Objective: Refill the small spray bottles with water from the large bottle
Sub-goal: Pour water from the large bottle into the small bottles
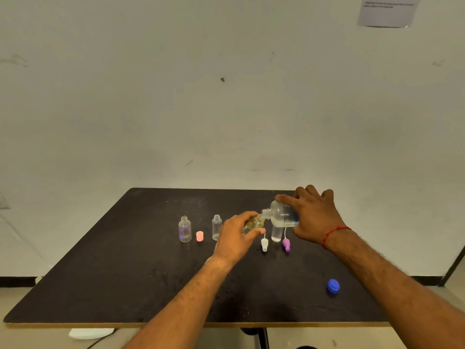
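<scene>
Left hand (234, 238), fingers (247, 215) around small bottle (253, 224)

Both forearms reach forward; my left hand (234, 238) grips a small spray bottle (253, 224), my right hand (315, 217) the tilted large bottle (281, 214).

Evenly lit, soft indoor light, greenish-yellow cast on wall (226, 109). Faint, diffuse shadows on dark table (113, 273). Only slight sheen on large bottle (280, 212). Wide-angle bend twd edges, w/ bowed table rim. Too soft to read print on paper notice (387, 11). Mild softness overall.
</scene>
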Available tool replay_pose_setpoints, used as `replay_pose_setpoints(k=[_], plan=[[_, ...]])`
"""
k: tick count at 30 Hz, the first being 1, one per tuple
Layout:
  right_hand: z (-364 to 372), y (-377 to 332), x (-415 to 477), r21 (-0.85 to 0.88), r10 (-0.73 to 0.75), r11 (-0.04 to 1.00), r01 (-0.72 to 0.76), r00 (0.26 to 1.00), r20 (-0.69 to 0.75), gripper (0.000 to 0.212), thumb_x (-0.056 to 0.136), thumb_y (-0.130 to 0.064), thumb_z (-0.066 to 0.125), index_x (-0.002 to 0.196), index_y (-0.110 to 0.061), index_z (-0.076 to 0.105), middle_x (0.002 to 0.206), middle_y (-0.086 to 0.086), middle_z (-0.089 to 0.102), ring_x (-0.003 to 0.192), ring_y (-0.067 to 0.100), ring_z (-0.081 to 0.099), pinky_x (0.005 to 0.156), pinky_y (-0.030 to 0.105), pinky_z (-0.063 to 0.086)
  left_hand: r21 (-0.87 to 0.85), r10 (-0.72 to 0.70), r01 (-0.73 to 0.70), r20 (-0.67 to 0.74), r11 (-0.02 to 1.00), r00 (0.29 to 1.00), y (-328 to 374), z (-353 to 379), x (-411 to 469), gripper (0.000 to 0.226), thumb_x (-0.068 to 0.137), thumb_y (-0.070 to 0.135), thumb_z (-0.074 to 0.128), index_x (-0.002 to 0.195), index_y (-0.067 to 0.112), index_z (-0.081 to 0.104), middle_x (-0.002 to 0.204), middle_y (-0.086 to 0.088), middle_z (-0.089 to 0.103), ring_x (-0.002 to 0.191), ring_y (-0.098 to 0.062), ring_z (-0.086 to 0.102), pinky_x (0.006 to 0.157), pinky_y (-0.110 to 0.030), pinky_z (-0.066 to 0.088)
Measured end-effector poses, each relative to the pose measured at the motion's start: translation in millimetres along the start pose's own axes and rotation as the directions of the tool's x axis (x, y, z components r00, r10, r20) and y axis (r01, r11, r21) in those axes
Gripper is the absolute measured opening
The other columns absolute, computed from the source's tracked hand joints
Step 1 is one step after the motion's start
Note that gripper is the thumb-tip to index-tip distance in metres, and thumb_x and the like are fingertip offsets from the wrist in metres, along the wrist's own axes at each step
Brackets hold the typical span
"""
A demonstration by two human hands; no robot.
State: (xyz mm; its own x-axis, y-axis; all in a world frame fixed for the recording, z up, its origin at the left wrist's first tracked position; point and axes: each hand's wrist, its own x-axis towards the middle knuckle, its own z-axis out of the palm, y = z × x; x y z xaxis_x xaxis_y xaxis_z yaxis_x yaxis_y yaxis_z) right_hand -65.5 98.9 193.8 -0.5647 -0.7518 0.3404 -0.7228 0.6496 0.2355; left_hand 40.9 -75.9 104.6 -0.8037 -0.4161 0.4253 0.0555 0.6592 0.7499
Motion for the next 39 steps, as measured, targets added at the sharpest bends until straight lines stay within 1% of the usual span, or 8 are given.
replay_pose_setpoints(k=[7,16,20,24,32,35,37,39], plan=[[1.7,0.2,-0.2,-0.014,0.009,1.000,-0.009,1.000,0.009,0.080,0.078,-0.045,0.068,0.145,-0.046,0.025,0.127,-0.002,0.046,0.123,0.020,0.038,0.099,0.044,0.034,0.003,-0.006,0.006,0.009,1.000,1.000,-1.1,1.7,1.7,0.046,0.089,0.036,0.075,0.131,0.025,0.062,0.123,0.004,0.067,0.112,-0.008,0.060,0.102,-0.026,0.049],[1.2,2.5,-0.7,-0.005,0.007,1.000,-0.007,1.000,-0.005,0.078,0.079,-0.043,0.068,0.145,-0.045,0.027,0.125,-0.001,0.048,0.121,0.020,0.040,0.097,0.044,0.033,-0.007,-0.015,0.015,0.006,1.000,1.000,-0.5,4.4,3.6,0.046,0.089,0.036,0.075,0.131,0.025,0.062,0.123,0.005,0.067,0.109,-0.004,0.057,0.096,-0.020,0.045],[2.0,3.8,-0.7,-0.014,0.005,1.000,-0.005,1.000,0.000,0.077,0.078,-0.044,0.066,0.144,-0.046,0.026,0.124,-0.002,0.047,0.121,0.019,0.039,0.097,0.044,0.034,-0.006,-0.002,0.002,0.009,1.000,1.000,-2.7,6.2,4.2,0.043,0.088,0.036,0.076,0.129,0.026,0.063,0.120,0.006,0.068,0.108,-0.005,0.059,0.098,-0.023,0.049],[3.9,4.0,0.9,-0.020,0.007,1.000,-0.007,1.000,0.007,0.079,0.079,-0.044,0.068,0.145,-0.045,0.025,0.126,-0.002,0.046,0.122,0.019,0.038,0.098,0.044,0.033,-0.007,0.000,0.000,0.015,1.000,1.000,-4.5,6.8,5.1,0.044,0.088,0.036,0.076,0.129,0.026,0.063,0.121,0.007,0.068,0.108,-0.004,0.057,0.095,-0.020,0.047],[10.8,5.6,2.3,-0.034,0.021,0.999,-0.020,1.000,0.016,0.081,0.076,-0.038,0.069,0.144,-0.046,0.025,0.123,-0.002,0.046,0.120,0.019,0.039,0.097,0.044,0.033,-0.012,0.003,-0.002,0.019,1.000,1.000,-8.0,9.6,6.1,0.044,0.088,0.037,0.076,0.128,0.026,0.063,0.120,0.007,0.068,0.108,-0.005,0.058,0.097,-0.025,0.051],[14.6,7.3,1.5,-0.014,0.028,1.000,-0.028,0.999,0.020,0.081,0.076,-0.040,0.068,0.144,-0.046,0.025,0.122,-0.003,0.047,0.121,0.019,0.040,0.098,0.045,0.033,-0.021,-0.002,0.002,0.026,1.000,1.000,-11.1,12.5,7.4,0.045,0.087,0.040,0.076,0.128,0.028,0.063,0.121,0.008,0.068,0.110,-0.007,0.060,0.098,-0.026,0.052],[18.5,6.9,0.3,0.022,0.044,0.999,-0.045,0.998,0.034,0.081,0.074,-0.043,0.068,0.143,-0.045,0.025,0.119,-0.004,0.049,0.120,0.018,0.042,0.100,0.046,0.033,-0.037,-0.009,0.010,0.024,0.999,1.000,-12.8,14.3,9.1,0.045,0.087,0.041,0.076,0.128,0.028,0.063,0.121,0.009,0.068,0.109,-0.006,0.060,0.096,-0.021,0.050],[24.5,6.2,-1.8,0.061,0.063,0.996,-0.066,0.997,0.048,0.081,0.074,-0.046,0.069,0.142,-0.045,0.024,0.121,-0.005,0.052,0.121,0.018,0.044,0.102,0.048,0.032,-0.065,-0.017,0.019,0.030,0.998,0.999,-14.2,15.4,10.7,0.044,0.087,0.039,0.076,0.127,0.028,0.063,0.116,0.013,0.067,0.103,0.000,0.060,0.090,-0.010,0.046]])
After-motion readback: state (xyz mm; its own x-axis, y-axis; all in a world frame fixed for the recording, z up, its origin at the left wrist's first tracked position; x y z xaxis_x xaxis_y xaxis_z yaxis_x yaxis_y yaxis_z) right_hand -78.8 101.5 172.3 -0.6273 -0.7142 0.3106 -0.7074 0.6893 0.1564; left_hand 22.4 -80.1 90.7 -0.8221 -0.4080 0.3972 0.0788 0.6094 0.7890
